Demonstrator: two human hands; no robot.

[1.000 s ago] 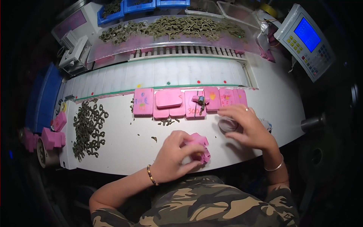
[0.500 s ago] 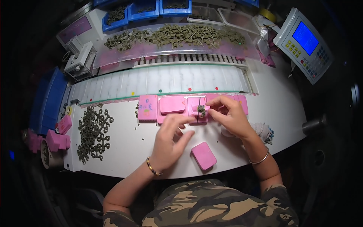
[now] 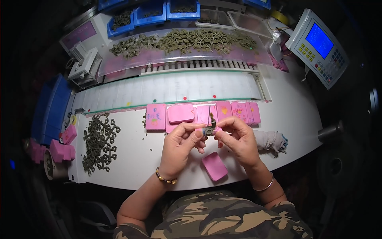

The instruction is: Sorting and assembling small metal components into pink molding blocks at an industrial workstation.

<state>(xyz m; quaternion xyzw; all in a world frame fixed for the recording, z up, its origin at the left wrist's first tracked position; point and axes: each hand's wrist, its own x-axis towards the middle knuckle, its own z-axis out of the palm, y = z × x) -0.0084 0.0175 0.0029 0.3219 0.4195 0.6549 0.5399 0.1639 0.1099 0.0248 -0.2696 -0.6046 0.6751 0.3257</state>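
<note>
My left hand (image 3: 181, 145) and my right hand (image 3: 237, 139) meet above the white table (image 3: 131, 159), both pinching a small olive-grey moulded part (image 3: 209, 128) between the fingertips. A thin stem of that part sticks up. Below the hands a pink rectangular block (image 3: 215, 166) lies flat near the table's front edge. Behind the hands a row of pink blocks (image 3: 181, 114) lies side by side along the table.
A heap of olive-grey moulded parts (image 3: 99, 141) lies at the left. More pink blocks (image 3: 61, 150) sit at the far left edge. A grey rag (image 3: 271, 140) lies right of my hands. A clear tray of olive parts (image 3: 183, 42), blue bins (image 3: 149, 14) and a control panel with a blue screen (image 3: 318, 44) stand behind.
My left hand let go of the pink block, which now lies near the front edge. Both hands came together over the row and lifted the small olive part.
</note>
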